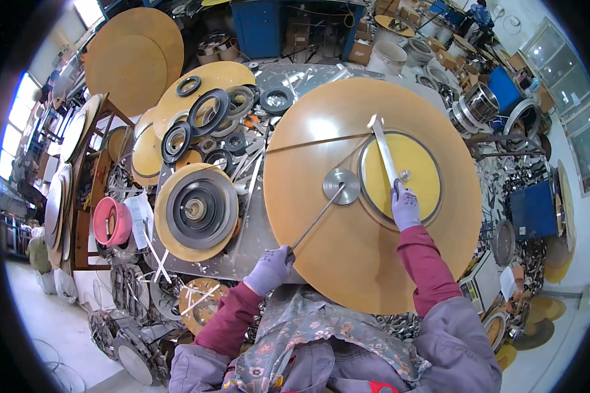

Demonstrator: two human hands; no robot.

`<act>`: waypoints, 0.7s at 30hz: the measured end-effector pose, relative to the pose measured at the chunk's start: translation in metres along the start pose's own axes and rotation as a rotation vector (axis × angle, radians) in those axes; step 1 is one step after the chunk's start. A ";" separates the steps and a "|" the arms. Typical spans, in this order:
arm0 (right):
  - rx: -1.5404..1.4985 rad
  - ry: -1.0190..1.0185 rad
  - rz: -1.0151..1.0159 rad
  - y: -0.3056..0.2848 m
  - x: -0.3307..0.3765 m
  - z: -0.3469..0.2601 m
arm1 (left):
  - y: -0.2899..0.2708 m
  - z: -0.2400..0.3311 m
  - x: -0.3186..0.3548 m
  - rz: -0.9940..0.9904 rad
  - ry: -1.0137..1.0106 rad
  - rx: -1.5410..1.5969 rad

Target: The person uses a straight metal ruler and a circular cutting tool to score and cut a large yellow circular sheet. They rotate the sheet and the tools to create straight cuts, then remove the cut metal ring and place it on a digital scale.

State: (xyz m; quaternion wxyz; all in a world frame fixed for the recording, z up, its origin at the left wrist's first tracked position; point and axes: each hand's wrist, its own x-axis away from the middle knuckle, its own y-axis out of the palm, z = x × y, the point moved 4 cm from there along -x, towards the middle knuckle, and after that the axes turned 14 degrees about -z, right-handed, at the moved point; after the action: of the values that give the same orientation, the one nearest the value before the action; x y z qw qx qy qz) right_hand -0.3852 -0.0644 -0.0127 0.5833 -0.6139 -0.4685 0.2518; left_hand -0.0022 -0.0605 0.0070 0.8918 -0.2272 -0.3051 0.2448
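"Fingers of the left hand [267, 271], as I see them on my feed?"

"Curled round a thin metal rod [316, 221]. Its far end shows at the ridged metal hub [335, 190] on the big tan disc [328, 262]; I can't tell whether they touch."

"And the right hand [406, 206]?"

"I see its fingers wrapped round the lower end of a flat metal strip [383, 149], which slants across the yellow round plate [421, 157], near a small silver knob [405, 175]."
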 end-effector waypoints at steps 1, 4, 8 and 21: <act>-0.001 -0.001 -0.005 0.001 -0.001 0.001 | 0.001 0.000 0.000 0.004 0.006 0.003; -0.005 -0.017 0.009 0.004 -0.003 0.008 | 0.004 -0.004 -0.001 0.014 0.012 0.046; -0.024 -0.029 0.018 0.000 0.000 0.004 | 0.006 -0.001 0.003 -0.008 -0.025 0.065; -0.076 -0.083 0.140 -0.001 0.006 0.004 | -0.001 0.000 0.006 0.032 -0.039 0.054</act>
State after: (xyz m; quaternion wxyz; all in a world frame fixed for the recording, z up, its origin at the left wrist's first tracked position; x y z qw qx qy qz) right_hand -0.3859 -0.0576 -0.0111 0.5207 -0.6557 -0.4576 0.2992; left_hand 0.0027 -0.0576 0.0101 0.8873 -0.2032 -0.3123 0.2717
